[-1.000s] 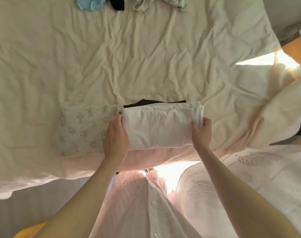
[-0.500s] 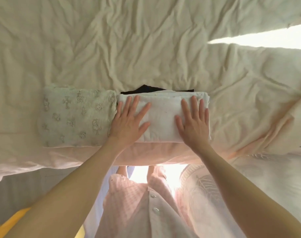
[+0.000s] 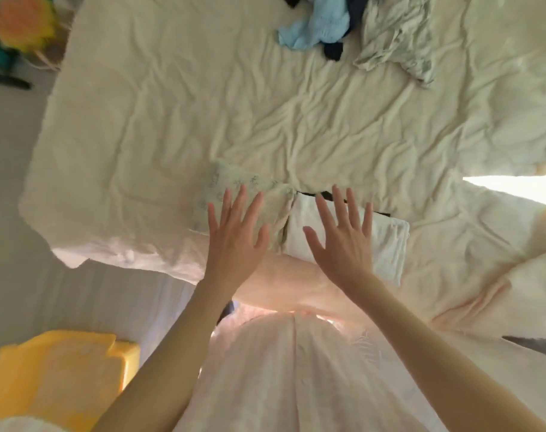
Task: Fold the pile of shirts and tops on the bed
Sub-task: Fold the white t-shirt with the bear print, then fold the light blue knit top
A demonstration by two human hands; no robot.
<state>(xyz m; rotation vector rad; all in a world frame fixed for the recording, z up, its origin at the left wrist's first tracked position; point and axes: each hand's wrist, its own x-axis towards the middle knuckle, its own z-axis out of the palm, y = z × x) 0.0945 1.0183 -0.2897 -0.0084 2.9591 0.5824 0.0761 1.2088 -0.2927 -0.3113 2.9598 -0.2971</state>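
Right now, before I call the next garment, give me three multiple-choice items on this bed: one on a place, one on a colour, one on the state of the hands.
1. Where does the folded white top lie?
A. at the far edge, by the unfolded pile
B. at the near edge, right of the patterned folded top
C. on the yellow box

2. What colour is the crumpled garment at the far left of the unfolded pile?
A. light blue
B. red
C. yellow

3. How are the left hand and the right hand?
A. both gripping the white top
B. one pinching a sleeve
C. both open, fingers spread, holding nothing

Answers: 1 B, the two folded pieces sit side by side near the person. 2 A, it shows pale blue beside dark cloth. 3 C, all fingers are straight and apart.
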